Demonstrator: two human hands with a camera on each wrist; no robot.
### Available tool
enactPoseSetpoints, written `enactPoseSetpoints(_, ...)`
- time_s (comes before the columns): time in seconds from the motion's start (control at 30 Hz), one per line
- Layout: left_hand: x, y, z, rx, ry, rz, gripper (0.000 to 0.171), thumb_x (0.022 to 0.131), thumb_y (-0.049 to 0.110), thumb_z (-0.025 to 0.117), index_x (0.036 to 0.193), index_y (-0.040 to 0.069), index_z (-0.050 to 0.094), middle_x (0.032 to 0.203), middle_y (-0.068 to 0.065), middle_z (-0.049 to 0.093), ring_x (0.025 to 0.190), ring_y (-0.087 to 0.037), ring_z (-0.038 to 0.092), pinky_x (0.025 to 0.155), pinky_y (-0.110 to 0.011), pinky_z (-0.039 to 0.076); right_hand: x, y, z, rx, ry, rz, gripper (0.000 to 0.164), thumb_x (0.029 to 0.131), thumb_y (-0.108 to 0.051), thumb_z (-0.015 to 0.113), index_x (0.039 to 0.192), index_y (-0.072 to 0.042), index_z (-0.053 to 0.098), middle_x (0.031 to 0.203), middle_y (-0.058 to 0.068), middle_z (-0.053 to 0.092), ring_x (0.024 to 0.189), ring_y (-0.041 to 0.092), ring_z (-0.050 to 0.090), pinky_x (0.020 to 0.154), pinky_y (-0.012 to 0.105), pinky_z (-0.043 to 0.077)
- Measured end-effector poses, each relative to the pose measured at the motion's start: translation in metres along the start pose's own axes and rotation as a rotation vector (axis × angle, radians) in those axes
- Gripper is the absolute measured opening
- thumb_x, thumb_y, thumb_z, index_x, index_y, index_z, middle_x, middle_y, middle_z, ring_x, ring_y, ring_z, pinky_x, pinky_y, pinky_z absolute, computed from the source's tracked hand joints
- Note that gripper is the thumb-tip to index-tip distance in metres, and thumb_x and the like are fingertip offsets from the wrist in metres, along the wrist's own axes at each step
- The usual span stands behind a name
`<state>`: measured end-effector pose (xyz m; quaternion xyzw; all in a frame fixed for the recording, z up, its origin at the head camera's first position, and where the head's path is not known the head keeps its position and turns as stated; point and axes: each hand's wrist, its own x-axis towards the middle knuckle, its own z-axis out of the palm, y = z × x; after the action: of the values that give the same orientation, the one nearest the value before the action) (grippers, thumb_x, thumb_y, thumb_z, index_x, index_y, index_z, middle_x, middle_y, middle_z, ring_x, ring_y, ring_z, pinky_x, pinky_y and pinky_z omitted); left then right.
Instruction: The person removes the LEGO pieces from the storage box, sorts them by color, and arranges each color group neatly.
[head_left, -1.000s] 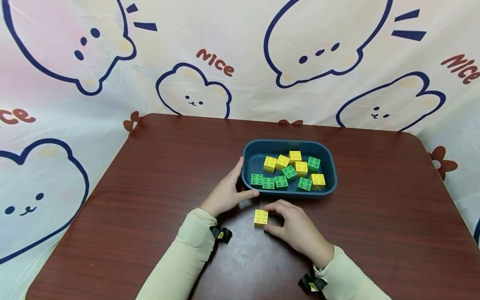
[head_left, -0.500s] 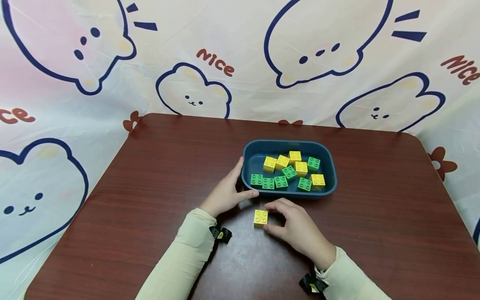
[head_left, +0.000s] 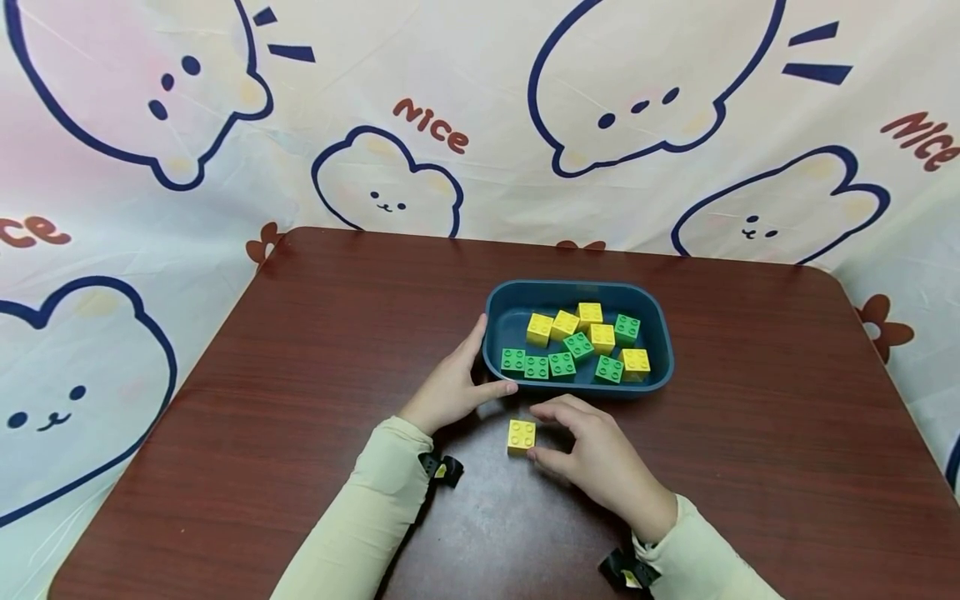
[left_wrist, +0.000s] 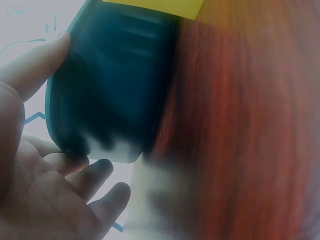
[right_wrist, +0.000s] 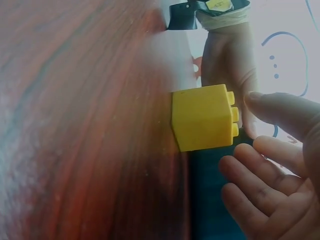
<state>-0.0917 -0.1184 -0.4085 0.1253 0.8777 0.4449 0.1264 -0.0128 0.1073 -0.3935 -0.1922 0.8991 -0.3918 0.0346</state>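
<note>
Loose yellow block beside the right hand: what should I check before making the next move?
1. Loose yellow block standing studs up on the table: ok.
2. Right hand beside the block: ok, at its right side.
3. Block gripped: not ok; the right wrist view shows a gap between hand and block.
4. Left hand touching the tray: ok, at its left end.
5. Firmness of that touch: cannot tell.
6. Room in the tray: ok, bare floor shows at its left end.
</note>
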Motion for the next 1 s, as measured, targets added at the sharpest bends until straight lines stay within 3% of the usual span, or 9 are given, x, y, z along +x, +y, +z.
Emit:
enactPoseSetpoints(0.7, 0.001, -0.001, -0.001, -0.011, -0.003, 0.028, 0.109, 0.086, 0.047, 0.078, 0.163, 0.023, 0.004, 0.167, 0.004, 0.014, 0.151, -0.018, 0.020, 0.119, -0.049, 0.024, -0.001, -0.008, -0.014, 0.019, 0.091, -0.034, 0.042, 0.080, -0.017, 0.087, 0.119, -0.014, 0.072, 0.117, -0.009, 0.067, 0.110, 0.008, 0.063, 0.091, 0.038, 0.055)
enactPoseSetpoints(1.0, 0.000, -0.001, -0.001, -0.015, -0.006, 0.026, 0.101, 0.092, 0.047, 0.071, 0.163, 0.021, 0.004, 0.167, 0.005, 0.011, 0.151, -0.017, 0.018, 0.120, -0.046, 0.023, 0.006, -0.006, -0.020, 0.023, 0.118, -0.080, 0.040, 0.082, -0.015, 0.085, 0.119, -0.014, 0.072, 0.117, -0.006, 0.069, 0.110, 0.011, 0.064, 0.090, 0.042, 0.056)
